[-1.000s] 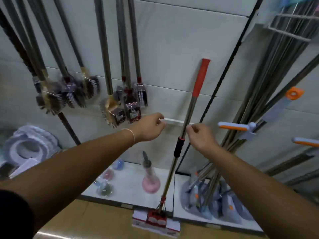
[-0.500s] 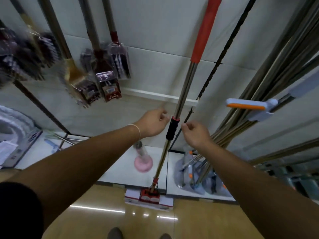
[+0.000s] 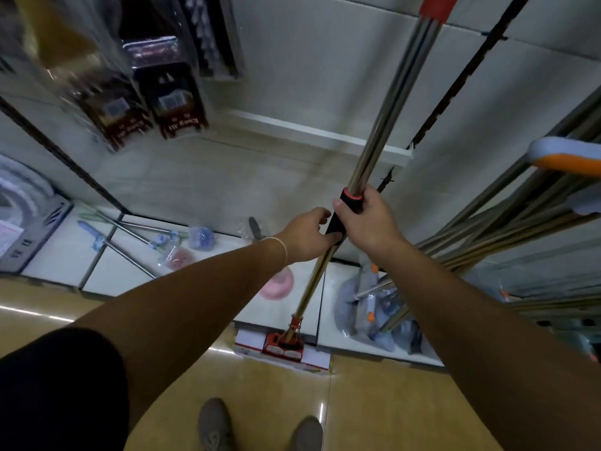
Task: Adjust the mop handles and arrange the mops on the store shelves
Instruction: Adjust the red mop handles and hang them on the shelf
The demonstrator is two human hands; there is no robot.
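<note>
r hand (image 3: 369, 222) grips lock collar (image 3: 352, 200) of mop handle (image 3: 388, 122), l hand (image 3: 305, 237) clasps just below; best twist w/ lower tube (image 3: 313, 283) steadied.

Mop handle (image 3: 396, 92) top beyond upper edge.

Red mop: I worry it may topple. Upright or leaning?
Leaning: its head rests on the floor, the handle slants up rightward, and the right hand grips the black grip.

The mop (image 3: 384, 125) leans against the wall (image 3: 292, 76), its head on the floor (image 3: 390, 402) before the low shelf (image 3: 55, 258); packaged brushes (image 3: 169, 105) hang to its left, more mops (image 3: 520, 227) stand right
</note>
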